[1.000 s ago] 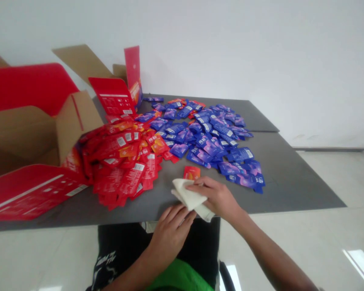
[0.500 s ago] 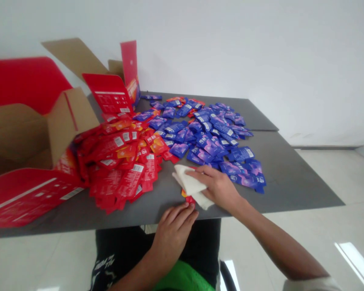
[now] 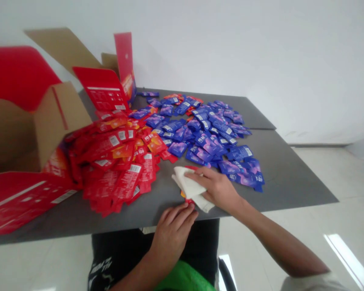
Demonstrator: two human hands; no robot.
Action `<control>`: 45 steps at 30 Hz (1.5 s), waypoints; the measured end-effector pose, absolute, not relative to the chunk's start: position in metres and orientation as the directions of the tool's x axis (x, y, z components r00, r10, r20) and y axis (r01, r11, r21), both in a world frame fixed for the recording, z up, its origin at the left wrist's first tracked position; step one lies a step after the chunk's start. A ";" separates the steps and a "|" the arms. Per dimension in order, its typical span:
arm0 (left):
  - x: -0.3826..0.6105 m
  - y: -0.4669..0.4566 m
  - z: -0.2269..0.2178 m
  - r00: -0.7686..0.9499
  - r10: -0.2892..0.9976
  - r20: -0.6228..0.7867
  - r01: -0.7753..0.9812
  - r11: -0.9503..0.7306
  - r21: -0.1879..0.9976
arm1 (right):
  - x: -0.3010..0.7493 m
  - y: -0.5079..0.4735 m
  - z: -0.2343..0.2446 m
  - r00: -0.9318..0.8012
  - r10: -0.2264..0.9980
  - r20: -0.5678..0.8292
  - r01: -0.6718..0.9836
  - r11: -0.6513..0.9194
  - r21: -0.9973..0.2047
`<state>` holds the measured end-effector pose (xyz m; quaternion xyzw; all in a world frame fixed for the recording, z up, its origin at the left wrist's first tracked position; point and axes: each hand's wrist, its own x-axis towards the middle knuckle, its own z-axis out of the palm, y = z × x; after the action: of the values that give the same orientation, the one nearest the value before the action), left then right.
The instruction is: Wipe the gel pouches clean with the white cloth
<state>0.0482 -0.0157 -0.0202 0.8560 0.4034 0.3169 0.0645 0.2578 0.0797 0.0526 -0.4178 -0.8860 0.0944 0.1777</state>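
Cloth, white and folded (image 3: 189, 186), sits under my right hand (image 3: 218, 190), fingers (image 3: 200, 173) closed over it above a red foil sachet (image 3: 185, 199) on the grey table (image 3: 291, 182), while my left hand (image 3: 172, 238) rests empty, fingers loosely curled, just beside it.

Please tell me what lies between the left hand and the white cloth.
In the head view, a red sachet peeks from under the cloth, by the left hand.
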 end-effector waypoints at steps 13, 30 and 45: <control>0.048 -0.013 -0.018 0.477 0.729 0.491 0.639 -0.671 0.375 | 0.259 0.106 0.054 -0.506 0.832 0.227 0.790 0.553 -0.264; 0.048 -0.014 -0.018 0.482 0.741 0.468 0.653 -0.660 0.372 | 0.250 0.089 0.057 -0.575 0.799 0.179 0.764 0.602 -0.232; 0.048 -0.012 -0.013 0.453 0.748 0.485 0.620 -0.655 0.432 | 0.255 0.103 0.055 -0.523 0.829 0.199 0.796 0.558 -0.233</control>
<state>0.0483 -0.0124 -0.0133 0.8468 0.4041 0.3321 0.0964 0.2548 0.1027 0.0555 -0.4667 -0.8707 0.0566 0.1445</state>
